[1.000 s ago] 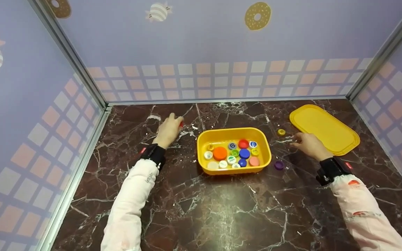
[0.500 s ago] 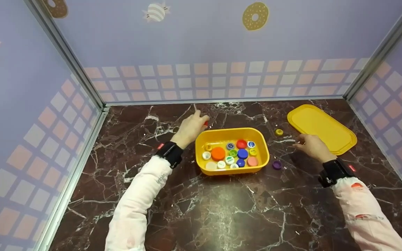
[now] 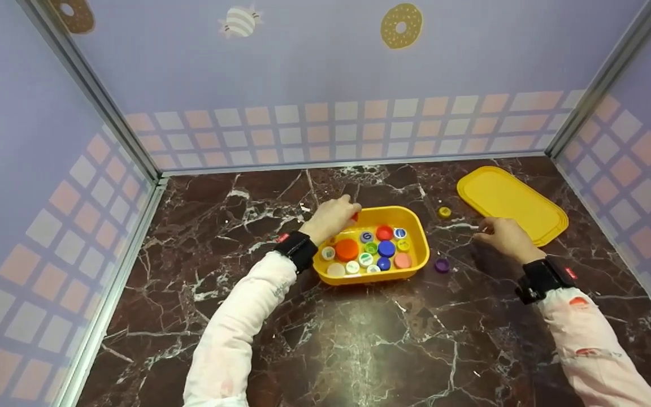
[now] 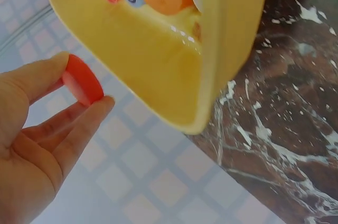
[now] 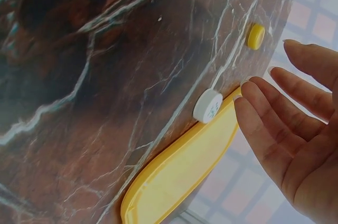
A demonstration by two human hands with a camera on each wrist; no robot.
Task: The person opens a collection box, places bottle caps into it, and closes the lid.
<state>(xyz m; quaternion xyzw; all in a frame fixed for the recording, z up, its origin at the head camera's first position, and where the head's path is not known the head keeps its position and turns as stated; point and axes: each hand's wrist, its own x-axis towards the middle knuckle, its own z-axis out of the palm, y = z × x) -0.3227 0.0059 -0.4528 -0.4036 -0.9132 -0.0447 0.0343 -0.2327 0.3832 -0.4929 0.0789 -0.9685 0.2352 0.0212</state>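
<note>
Between thumb and fingertips, my left hand [image 3: 331,219] pinches a red bottle cap [image 4: 83,80], which overlaps the back rim of the yellow box [image 3: 370,278] in the head view. Inside the box lie several bottle caps, among them a large orange cap [image 3: 346,249] and a blue cap [image 3: 386,248]. My right hand [image 3: 503,237] holds nothing; its fingers are loosely bent near a white cap [image 5: 207,105] on the table. In the head view that hand mostly hides the white cap. A yellow cap [image 3: 444,212] lies a little beyond its fingertips.
The yellow lid [image 3: 512,203] lies flat at the right, partly behind my right hand. A purple cap [image 3: 442,265] sits on the dark marbled table [image 3: 354,339] beside the box's right side. Patterned panels [image 3: 303,68] stand at the back and both sides.
My left hand has moved right with the red bottle cap, from left of the box to over its back rim. My right hand stays near the lid, almost unmoved.
</note>
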